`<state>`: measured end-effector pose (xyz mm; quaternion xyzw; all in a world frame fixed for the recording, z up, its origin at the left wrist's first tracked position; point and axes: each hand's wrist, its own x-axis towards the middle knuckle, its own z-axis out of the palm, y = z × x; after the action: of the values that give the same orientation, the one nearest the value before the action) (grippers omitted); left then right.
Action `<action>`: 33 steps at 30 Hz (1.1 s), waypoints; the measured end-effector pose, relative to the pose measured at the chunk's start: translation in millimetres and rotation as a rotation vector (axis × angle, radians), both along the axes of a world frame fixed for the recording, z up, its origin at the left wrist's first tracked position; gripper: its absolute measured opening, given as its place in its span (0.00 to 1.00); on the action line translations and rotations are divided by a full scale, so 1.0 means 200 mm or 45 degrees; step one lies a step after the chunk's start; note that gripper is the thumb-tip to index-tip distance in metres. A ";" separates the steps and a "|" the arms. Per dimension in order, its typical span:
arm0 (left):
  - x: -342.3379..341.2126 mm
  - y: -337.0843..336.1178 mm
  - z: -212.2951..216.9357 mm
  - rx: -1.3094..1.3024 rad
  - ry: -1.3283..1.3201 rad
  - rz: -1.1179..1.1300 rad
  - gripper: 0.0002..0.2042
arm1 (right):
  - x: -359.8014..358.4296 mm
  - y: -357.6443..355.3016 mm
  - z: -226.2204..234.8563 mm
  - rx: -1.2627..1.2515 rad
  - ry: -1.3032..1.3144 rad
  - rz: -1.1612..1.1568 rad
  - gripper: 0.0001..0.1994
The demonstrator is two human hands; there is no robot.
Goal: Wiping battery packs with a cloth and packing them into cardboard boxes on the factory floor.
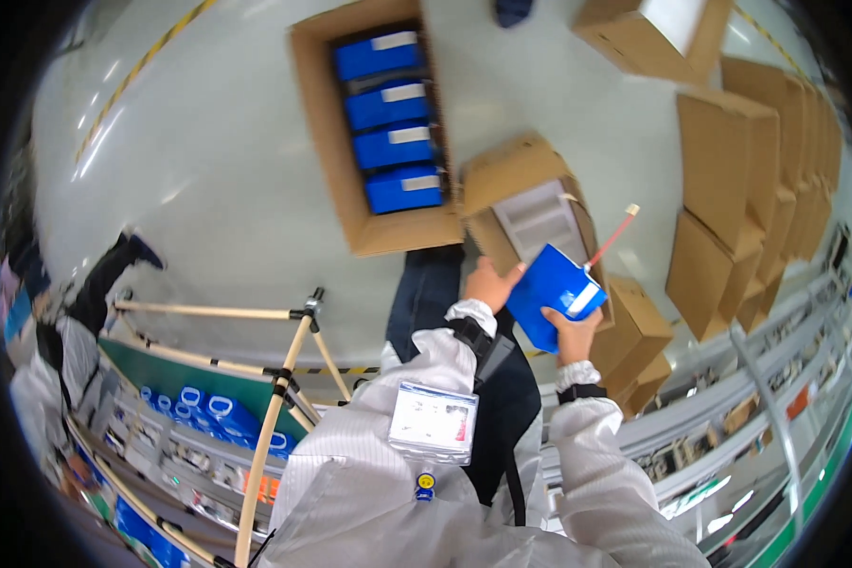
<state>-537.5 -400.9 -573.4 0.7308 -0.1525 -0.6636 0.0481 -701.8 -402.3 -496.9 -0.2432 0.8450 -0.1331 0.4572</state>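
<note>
Head view: my left hand (488, 282) and right hand (572, 331) clamp a blue battery pack (551, 289) at 3 o'clock, its lower edge hidden behind my fingers, over a small open carton (521, 204).

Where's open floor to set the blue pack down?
Bare grey floor lies left of the long open box of blue packs, up to the striped line. A narrower strip runs between that box and the carton stack. Crowded by both hands holding the blue pack: small cartons.
</note>
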 end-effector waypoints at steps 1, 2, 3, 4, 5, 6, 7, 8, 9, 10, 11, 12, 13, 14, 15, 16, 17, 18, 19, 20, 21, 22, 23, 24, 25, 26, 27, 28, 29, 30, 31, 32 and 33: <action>-0.02 0.04 -0.08 -0.026 -0.133 0.016 0.37 | 0.02 0.04 -0.02 -0.029 -0.034 -0.057 0.51; -0.07 0.03 -0.11 -0.055 -0.243 0.032 0.34 | 0.01 0.06 -0.03 -0.044 -0.038 -0.111 0.50; -0.09 0.02 -0.14 -0.027 -0.274 -0.038 0.29 | -0.01 0.09 -0.03 -0.053 -0.032 -0.157 0.50; -0.12 -0.02 -0.13 0.004 -0.285 -0.109 0.25 | -0.05 0.10 -0.02 -0.059 -0.003 -0.203 0.50; -0.12 -0.01 -0.14 -0.101 -0.424 -0.242 0.21 | -0.05 0.10 0.01 -0.043 -0.020 -0.258 0.48; -0.13 0.00 -0.15 -0.213 -0.563 -0.372 0.18 | -0.06 0.09 0.04 -0.028 -0.042 -0.313 0.46; -0.13 0.01 -0.12 -0.205 -0.591 -0.462 0.18 | -0.08 0.10 0.05 -0.002 -0.034 -0.348 0.46; -0.15 0.01 -0.09 -0.199 -0.614 -0.548 0.17 | -0.14 0.13 0.03 0.001 -0.019 -0.390 0.46; -0.18 0.01 -0.07 -0.142 -0.590 -0.655 0.19 | -0.19 0.17 0.02 -0.020 -0.006 -0.479 0.46; -0.15 0.03 -0.07 -0.113 -0.567 -0.663 0.21 | -0.20 0.19 0.00 -0.046 -0.017 -0.566 0.47; -0.14 0.04 -0.09 0.036 -0.538 -0.673 0.22 | -0.21 0.19 -0.01 -0.091 0.019 -0.623 0.47; -0.13 0.05 -0.12 0.187 -0.513 -0.679 0.23 | -0.23 0.20 -0.03 -0.084 0.017 -0.659 0.47; -0.11 0.10 -0.18 0.188 -0.531 -0.710 0.23 | -0.24 0.19 -0.05 -0.096 0.047 -0.696 0.47; -0.11 0.15 -0.23 0.065 -0.482 -0.541 0.23 | -0.25 0.19 -0.07 -0.112 0.080 -0.728 0.48; -0.10 0.19 -0.29 -0.057 -0.431 -0.368 0.22 | -0.27 0.20 -0.11 -0.125 0.107 -0.713 0.48; -0.15 0.19 -0.30 -0.048 -0.423 -0.389 0.22 | -0.32 0.23 -0.16 -0.113 0.117 -0.731 0.48; -0.22 0.17 -0.28 0.004 -0.176 -0.082 0.20 | -0.37 0.25 -0.20 -0.097 0.194 -0.658 0.49; -0.29 0.14 -0.26 0.059 0.069 0.229 0.18 | -0.42 0.28 -0.23 -0.080 0.269 -0.580 0.50; -0.29 0.13 -0.28 0.144 0.153 0.373 0.14 | -0.41 0.26 -0.25 -0.082 0.251 -0.566 0.50; -0.30 0.14 -0.28 0.141 0.135 0.366 0.14 | -0.39 0.26 -0.28 -0.078 0.233 -0.575 0.50; -0.32 0.15 -0.28 0.181 0.169 0.350 0.14 | -0.37 0.25 -0.29 -0.071 0.251 -0.551 0.50; -0.35 0.17 -0.27 0.223 0.214 0.338 0.14 | -0.36 0.23 -0.30 -0.066 0.280 -0.522 0.50; -0.42 0.21 -0.25 0.299 0.247 0.308 0.14 | -0.36 0.22 -0.33 -0.031 0.299 -0.521 0.49; -0.49 0.25 -0.23 0.376 0.281 0.279 0.13 | -0.37 0.21 -0.36 -0.026 0.301 -0.517 0.49; -0.54 0.30 -0.22 0.361 0.277 0.270 0.12 | -0.35 0.20 -0.39 -0.086 0.222 -0.580 0.49; -0.56 0.34 -0.21 0.347 0.271 0.261 0.12 | -0.31 0.17 -0.41 -0.146 0.139 -0.643 0.48; -0.57 0.36 -0.21 0.349 0.263 0.265 0.12 | -0.27 0.13 -0.43 -0.176 0.090 -0.705 0.48; -0.59 0.36 -0.21 0.357 0.265 0.316 0.12 | -0.25 0.12 -0.46 -0.171 0.095 -0.699 0.48; -0.60 0.36 -0.21 0.364 0.266 0.366 0.12 | -0.23 0.09 -0.49 -0.196 0.049 -0.764 0.47; -0.62 0.36 -0.20 0.370 0.271 0.371 0.12 | -0.21 0.08 -0.52 -0.222 0.004 -0.828 0.46; -0.66 0.30 -0.14 0.323 0.213 0.112 0.12 | -0.22 0.05 -0.54 -0.216 0.005 -0.882 0.46; -0.58 0.21 -0.10 0.238 0.090 -0.152 0.13 | -0.12 -0.03 -0.54 -0.224 -0.047 -0.888 0.46; -0.46 0.44 -0.32 -0.404 0.002 -0.589 0.13 | -0.03 -0.11 -0.55 -0.185 -0.072 -0.841 0.46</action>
<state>-629.5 -312.8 -636.9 0.6593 -0.4171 -0.6255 0.0093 -707.3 -425.0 -606.6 0.0154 0.8535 -0.3404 0.3942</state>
